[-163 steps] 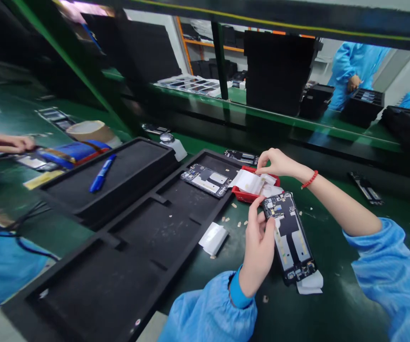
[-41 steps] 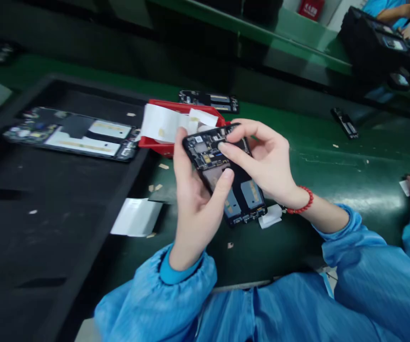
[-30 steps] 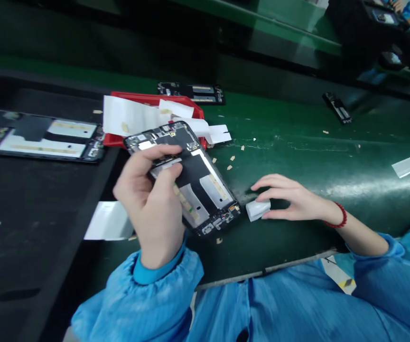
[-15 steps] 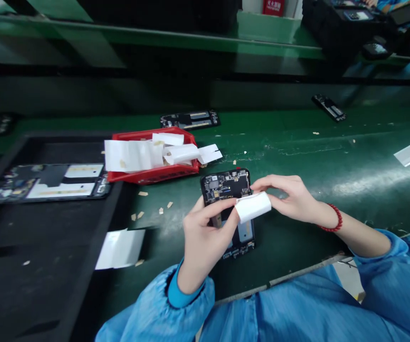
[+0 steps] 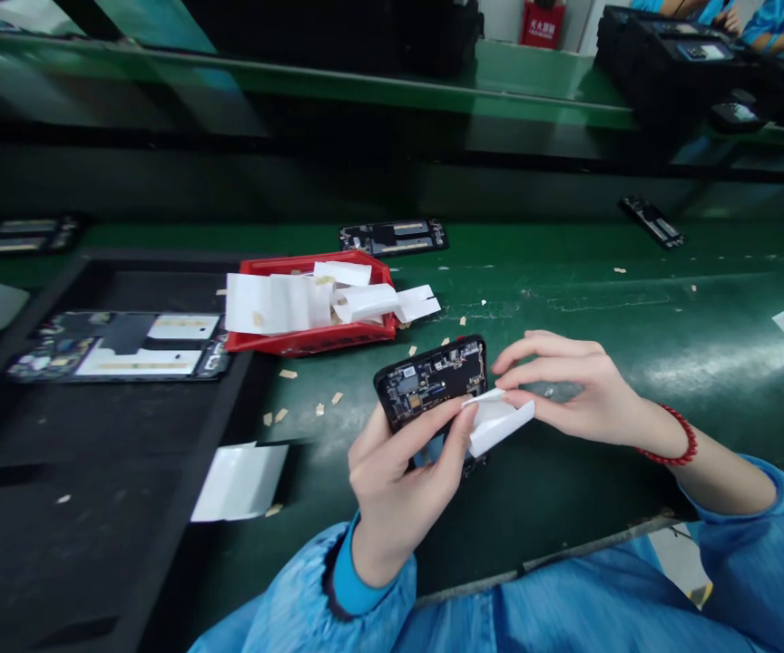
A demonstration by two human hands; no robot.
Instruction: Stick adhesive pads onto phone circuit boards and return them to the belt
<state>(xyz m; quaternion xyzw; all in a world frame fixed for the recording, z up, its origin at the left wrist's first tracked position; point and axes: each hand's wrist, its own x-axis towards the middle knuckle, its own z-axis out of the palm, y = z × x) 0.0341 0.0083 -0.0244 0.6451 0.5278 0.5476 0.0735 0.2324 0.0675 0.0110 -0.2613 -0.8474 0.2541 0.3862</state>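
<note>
My left hand (image 5: pixel 409 467) is closed around an opened phone (image 5: pixel 433 376), its circuit board showing, tilted above the green bench. Between that hand's thumb and forefinger is pinched one end of a folded white paper strip (image 5: pixel 497 424), which covers part of the phone's lower half. My right hand (image 5: pixel 573 385), with a red bead bracelet on its wrist, is at the strip's other end, thumb and a finger closed at its upper edge. Its forefinger reaches toward the phone's right side.
A red bin (image 5: pixel 310 343) overflows with white paper strips. Left of it, a black tray (image 5: pixel 112 435) holds another opened phone (image 5: pixel 133 345). More opened phones lie along the bench back (image 5: pixel 392 238) and right (image 5: pixel 651 222). Paper (image 5: pixel 240 481) and tan scraps are scattered around. Other people's hands show top right.
The phone has tipped, its top edge now leaning up and slanted. The white strip has opened from a roll into a looser fold, and my right-hand fingers have come onto it. The view shifted slightly.
</note>
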